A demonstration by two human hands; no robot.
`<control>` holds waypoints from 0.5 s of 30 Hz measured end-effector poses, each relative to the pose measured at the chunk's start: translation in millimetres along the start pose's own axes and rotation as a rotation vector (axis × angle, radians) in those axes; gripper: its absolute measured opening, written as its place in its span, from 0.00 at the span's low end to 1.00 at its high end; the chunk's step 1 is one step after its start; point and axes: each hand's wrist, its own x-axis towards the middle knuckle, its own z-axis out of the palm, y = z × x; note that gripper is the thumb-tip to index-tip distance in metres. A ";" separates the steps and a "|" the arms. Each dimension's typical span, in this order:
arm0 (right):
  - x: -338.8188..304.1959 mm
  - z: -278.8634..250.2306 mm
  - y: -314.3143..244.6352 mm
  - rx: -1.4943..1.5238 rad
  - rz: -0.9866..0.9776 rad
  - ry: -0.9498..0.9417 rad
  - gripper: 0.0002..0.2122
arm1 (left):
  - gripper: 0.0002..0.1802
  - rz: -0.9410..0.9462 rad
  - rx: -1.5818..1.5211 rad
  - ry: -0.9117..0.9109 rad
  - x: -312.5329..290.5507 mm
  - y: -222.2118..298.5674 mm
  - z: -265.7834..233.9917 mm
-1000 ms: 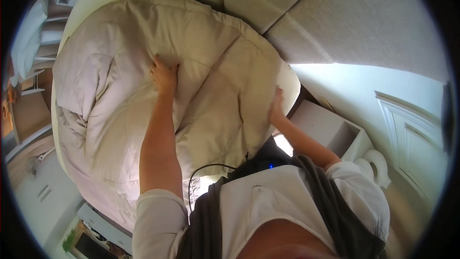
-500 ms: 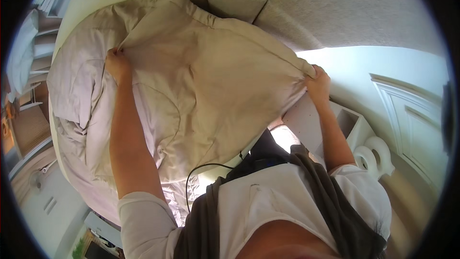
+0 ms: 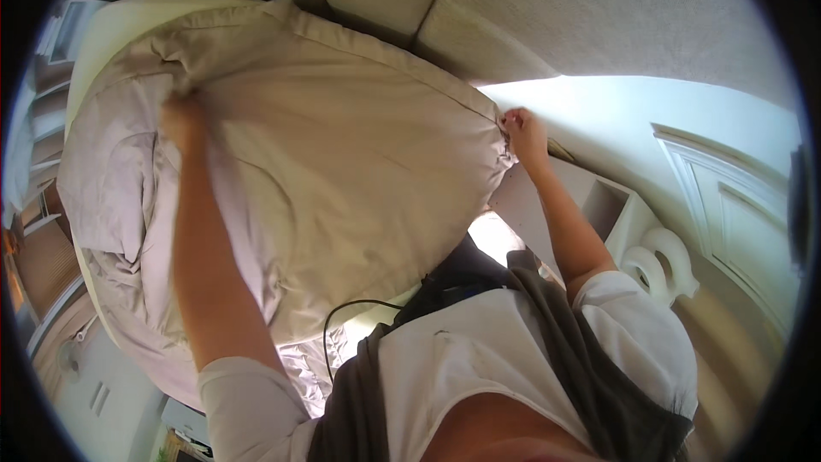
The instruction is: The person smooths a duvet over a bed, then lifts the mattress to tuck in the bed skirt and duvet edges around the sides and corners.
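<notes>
A beige comforter spreads over the bed and is pulled taut between my hands. My left hand, a little blurred, is closed on the fabric at the upper left, where creases fan out from it. At the right, my right hand pinches a bunched corner of the comforter beside the bed's edge. Loose folds lie left of my left forearm. A pale mattress edge shows along the far left rim of the bed.
A grey padded headboard rises along the far side. To the right stand a white nightstand with an open compartment and a white looped ornament. A black cable curves near my waist. Shelves are at far left.
Both hands have shifted left in view with the comforter, and its middle is now smoother and tighter. The right-hand corner looks more bunched.
</notes>
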 end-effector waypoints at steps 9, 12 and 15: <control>20.0 6.4 24.4 0.008 -0.111 -0.112 0.22 | 0.30 0.316 -0.256 0.400 -69.1 65.2 -28.6; 15.9 1.6 38.6 0.239 -0.085 -0.078 0.27 | 0.26 0.361 -0.497 0.049 -229.0 130.5 -26.9; -1.6 18.5 54.3 0.582 0.040 0.301 0.30 | 0.38 0.635 -0.572 -0.391 -374.9 148.3 -25.4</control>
